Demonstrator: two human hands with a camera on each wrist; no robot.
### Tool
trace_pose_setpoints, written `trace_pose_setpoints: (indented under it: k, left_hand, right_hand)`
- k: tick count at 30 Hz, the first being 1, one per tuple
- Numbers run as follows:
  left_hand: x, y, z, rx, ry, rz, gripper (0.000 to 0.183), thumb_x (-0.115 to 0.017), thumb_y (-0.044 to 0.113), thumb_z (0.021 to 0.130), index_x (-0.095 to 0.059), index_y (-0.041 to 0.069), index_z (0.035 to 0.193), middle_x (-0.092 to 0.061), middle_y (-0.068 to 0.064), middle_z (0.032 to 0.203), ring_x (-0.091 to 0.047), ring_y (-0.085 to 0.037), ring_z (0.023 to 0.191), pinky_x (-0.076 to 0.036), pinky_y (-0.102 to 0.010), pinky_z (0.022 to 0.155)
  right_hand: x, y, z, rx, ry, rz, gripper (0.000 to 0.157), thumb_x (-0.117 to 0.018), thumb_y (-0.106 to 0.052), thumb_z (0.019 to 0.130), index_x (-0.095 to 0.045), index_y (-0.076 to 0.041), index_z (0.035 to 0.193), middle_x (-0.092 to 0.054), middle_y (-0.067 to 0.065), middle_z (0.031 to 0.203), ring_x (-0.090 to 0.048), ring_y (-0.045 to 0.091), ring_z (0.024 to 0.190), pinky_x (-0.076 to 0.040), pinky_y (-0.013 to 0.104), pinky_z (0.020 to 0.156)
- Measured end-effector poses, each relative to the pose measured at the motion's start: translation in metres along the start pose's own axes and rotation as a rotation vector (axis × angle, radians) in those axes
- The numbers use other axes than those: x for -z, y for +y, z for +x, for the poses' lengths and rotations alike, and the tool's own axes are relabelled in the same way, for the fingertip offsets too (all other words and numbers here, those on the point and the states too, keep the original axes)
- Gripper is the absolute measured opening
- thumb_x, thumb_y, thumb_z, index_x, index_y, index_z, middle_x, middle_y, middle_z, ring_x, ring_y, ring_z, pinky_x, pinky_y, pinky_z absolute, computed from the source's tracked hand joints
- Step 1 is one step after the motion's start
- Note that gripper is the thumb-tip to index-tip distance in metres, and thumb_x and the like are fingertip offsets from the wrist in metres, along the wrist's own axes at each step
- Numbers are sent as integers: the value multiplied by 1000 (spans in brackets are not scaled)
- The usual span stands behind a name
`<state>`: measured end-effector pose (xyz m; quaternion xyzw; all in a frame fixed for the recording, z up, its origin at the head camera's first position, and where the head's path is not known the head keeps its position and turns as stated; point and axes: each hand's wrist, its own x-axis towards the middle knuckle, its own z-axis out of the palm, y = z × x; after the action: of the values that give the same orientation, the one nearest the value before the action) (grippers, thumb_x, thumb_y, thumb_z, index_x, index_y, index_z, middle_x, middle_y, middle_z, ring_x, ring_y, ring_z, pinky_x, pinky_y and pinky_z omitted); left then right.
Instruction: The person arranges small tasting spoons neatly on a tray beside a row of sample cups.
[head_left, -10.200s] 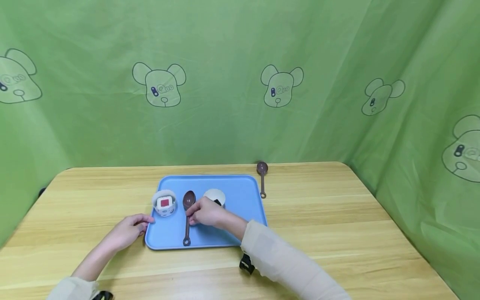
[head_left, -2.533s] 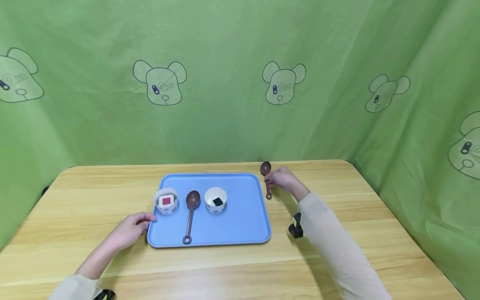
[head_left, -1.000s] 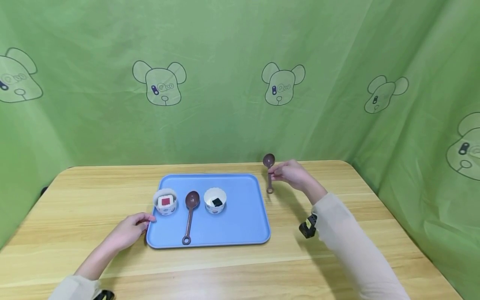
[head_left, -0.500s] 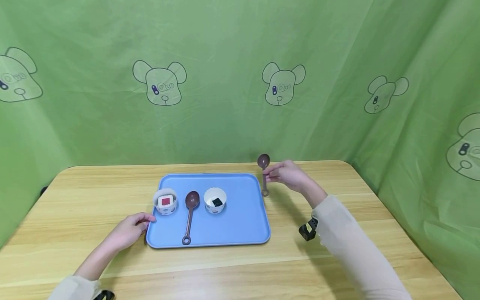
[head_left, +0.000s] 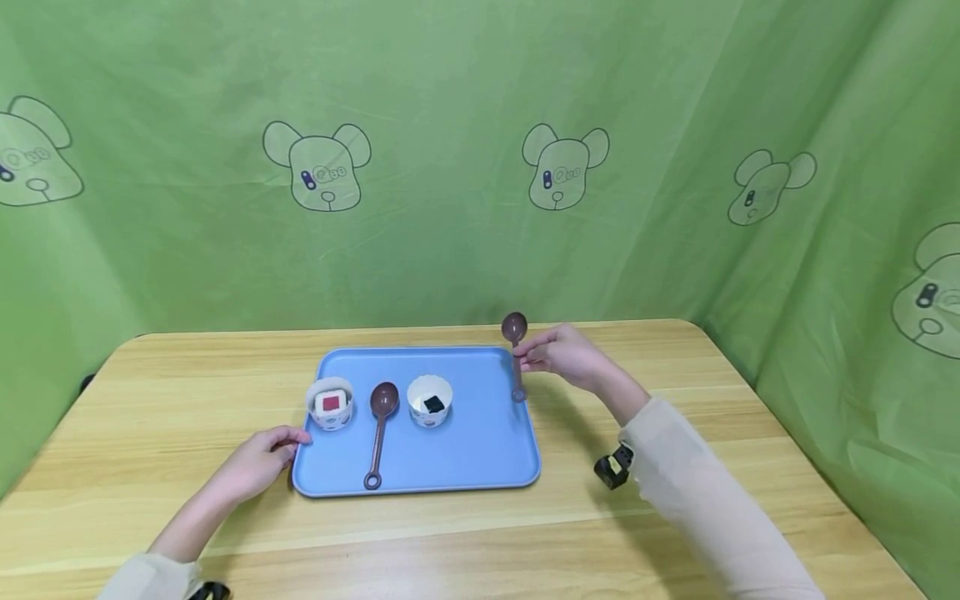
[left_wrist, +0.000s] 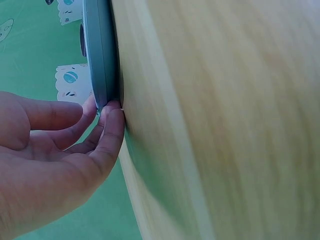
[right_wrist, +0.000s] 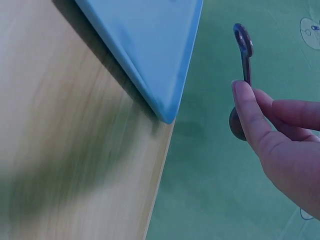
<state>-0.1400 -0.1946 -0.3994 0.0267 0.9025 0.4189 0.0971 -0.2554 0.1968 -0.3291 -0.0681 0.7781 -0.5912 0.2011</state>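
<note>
My right hand (head_left: 566, 354) pinches a brown spoon (head_left: 514, 327) by its handle, held up over the far right corner of the blue tray (head_left: 480, 450). In the right wrist view the handle's ring end (right_wrist: 243, 40) stands above the fingertips, apart from the tray. My left hand (head_left: 258, 462) rests at the tray's left rim, its fingertips (left_wrist: 112, 112) touching the edge and its thumb apart. A second brown spoon (head_left: 385, 400) lies on the tray between two white paper cups. The left cup (head_left: 330, 422) holds a white block with a red square; the right cup (head_left: 431, 387) holds a black-and-white piece.
The tray lies on a light wooden table (head_left: 420, 542). A green curtain (head_left: 450, 250) with bear-head drawings hangs behind the table and along its sides. A black wrist device (head_left: 613, 467) sits under the right sleeve.
The first spoon was set down on the tray and let go. My right hand then took the second spoon from the table, lifted it and moved left over the tray's corner. The left hand stayed.
</note>
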Motion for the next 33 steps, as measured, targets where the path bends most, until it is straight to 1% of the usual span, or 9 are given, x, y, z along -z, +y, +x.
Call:
trace_pose_setpoints:
  k: [3, 6, 13, 17, 21, 23, 28, 33]
  left_hand:
    - [0, 0, 0, -1, 1, 2, 26, -39, -3, 91, -57, -10, 109, -54, -29, 113, -51, -38, 104, -44, -48, 87]
    - [0, 0, -1, -4, 3, 3, 26, -39, -4, 91, -57, -10, 109, -54, -29, 113, -51, -38, 104, -44, -48, 86]
    - [1, -1, 0, -8, 3, 18, 26, -40, -3, 91, -57, -9, 109, -54, -30, 113, -49, -42, 107, -41, -52, 88]
    - [1, -1, -1, -10, 6, 23, 26, -40, -2, 90, -58, -8, 109, -53, -30, 114, -47, -43, 108, -40, -53, 89]
    - [0, 0, -2, -8, 6, 21, 26, -40, -2, 91, -58, -8, 109, -53, -30, 114, -47, -44, 108, -40, -53, 89]
    - [0, -1, -2, -6, 4, 19, 26, -40, -3, 91, -57, -9, 109, -53, -30, 115, -46, -44, 109, -39, -53, 90]
    - [0, -1, -1, -6, 3, 20, 26, -40, -2, 91, -57, -9, 109, -52, -31, 115, -46, -45, 110, -39, -54, 90]
    - [0, 0, 0, -9, 2, 21, 26, -40, -2, 91, -57, -9, 110, -52, -31, 115, -46, -44, 109, -39, -53, 90]
  right_hand:
    - [-4, 1, 0, -8, -7, 14, 31, -32, 13, 87, -47, 25, 112, -54, 31, 108, -59, 18, 85, -44, 37, 92]
    - [-8, 2, -1, -5, -11, 21, 32, -31, 14, 87, -47, 25, 112, -55, 30, 107, -59, 18, 83, -44, 38, 92]
    - [-17, 7, -3, -12, -43, 0, 33, -31, 15, 85, -49, 24, 111, -47, 37, 116, -59, 20, 85, -45, 35, 90]
    - [-23, 12, -2, -25, -47, 15, 32, -31, 16, 85, -48, 24, 111, -48, 36, 115, -59, 21, 86, -46, 35, 90]
    - [-28, 15, -2, -24, -54, 24, 32, -31, 16, 85, -48, 25, 110, -49, 36, 114, -59, 21, 87, -47, 32, 88]
    - [-30, 15, -2, -25, -61, 21, 31, -32, 17, 84, -49, 24, 110, -49, 35, 114, -59, 22, 89, -47, 32, 88]
    - [-37, 15, -5, -28, -68, 1, 29, -40, 19, 82, -52, 22, 108, -53, 31, 111, -59, 30, 96, -48, 32, 87]
    - [-45, 15, -8, -33, -82, -21, 27, -42, 18, 83, -53, 21, 108, -55, 30, 109, -60, 29, 94, -49, 32, 85]
